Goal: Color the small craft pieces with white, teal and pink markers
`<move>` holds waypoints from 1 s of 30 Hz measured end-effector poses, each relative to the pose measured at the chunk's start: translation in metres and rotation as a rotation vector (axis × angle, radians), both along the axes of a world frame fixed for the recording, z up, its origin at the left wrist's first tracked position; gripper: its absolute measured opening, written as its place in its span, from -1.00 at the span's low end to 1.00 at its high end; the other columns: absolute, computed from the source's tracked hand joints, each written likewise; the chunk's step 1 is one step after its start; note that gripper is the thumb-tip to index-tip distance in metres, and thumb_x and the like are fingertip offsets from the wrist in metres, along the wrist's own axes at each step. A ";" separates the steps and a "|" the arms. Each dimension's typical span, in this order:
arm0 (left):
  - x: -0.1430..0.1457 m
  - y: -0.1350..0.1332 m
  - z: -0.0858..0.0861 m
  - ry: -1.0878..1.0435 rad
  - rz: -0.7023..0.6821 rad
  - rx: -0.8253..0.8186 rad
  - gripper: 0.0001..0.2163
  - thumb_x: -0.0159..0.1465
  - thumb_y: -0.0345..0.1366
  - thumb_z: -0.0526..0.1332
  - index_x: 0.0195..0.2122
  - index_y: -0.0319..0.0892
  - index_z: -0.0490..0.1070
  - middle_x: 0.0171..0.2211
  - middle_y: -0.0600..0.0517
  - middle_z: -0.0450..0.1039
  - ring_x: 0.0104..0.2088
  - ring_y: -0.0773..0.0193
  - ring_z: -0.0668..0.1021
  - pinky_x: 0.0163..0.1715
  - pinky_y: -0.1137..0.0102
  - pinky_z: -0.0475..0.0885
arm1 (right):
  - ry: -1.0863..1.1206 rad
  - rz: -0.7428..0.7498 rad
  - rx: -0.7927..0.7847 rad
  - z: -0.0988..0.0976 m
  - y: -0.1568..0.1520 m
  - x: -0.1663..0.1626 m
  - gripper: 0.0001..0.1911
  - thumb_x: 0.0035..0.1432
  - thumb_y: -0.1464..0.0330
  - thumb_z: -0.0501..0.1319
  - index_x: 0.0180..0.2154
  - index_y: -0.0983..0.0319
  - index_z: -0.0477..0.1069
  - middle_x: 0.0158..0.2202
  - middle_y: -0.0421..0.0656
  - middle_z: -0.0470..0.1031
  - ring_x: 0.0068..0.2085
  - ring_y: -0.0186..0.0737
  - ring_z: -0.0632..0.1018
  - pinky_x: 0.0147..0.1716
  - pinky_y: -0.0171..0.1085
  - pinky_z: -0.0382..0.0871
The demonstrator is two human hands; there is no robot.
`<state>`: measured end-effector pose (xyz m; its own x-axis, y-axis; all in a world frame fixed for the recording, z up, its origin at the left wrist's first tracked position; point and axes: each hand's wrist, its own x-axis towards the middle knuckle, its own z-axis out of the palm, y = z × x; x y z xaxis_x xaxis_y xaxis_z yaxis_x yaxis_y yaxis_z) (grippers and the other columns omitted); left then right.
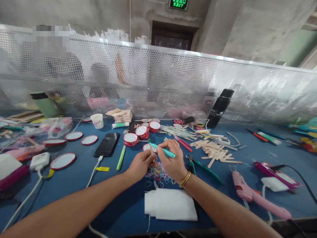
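Observation:
My right hand (173,160) is closed around a teal pen (162,150) that points up and to the left. My left hand (142,163) pinches a thin wooden stick (151,150) held upright, touching the pen near its tip. Both hands hover over a tangle of small coloured rubber bands (158,174) on the blue table (119,205). A folded white cloth (170,208) lies just in front of my hands. A gold bracelet is on my right wrist.
A black phone (107,144) on a cable, a green marker (121,158), red-rimmed round lids (63,161), a pile of wooden sticks (214,150), green pliers (204,167), a pink glue gun (252,195) and a black bottle (219,107) surround me. A perforated screen (223,82) backs the table, with people behind it.

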<state>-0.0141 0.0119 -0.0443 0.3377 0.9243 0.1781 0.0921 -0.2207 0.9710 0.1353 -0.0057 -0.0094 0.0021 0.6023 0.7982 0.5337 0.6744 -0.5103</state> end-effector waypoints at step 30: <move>0.001 0.000 0.001 -0.030 0.012 -0.060 -0.61 0.20 0.08 0.18 -0.48 -0.18 0.35 -0.63 0.11 0.34 -0.63 0.42 0.23 -0.61 0.46 0.06 | 0.013 -0.057 -0.006 0.001 0.001 0.002 -0.85 0.18 0.42 0.16 -0.46 0.18 0.31 -0.49 -0.27 0.44 -0.40 -0.25 0.42 -0.15 -0.13 0.21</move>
<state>-0.0133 0.0117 -0.0432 0.3216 0.9377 0.1319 0.0646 -0.1607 0.9849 0.1372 -0.0045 -0.0085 0.0474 0.6059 0.7942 0.5643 0.6398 -0.5218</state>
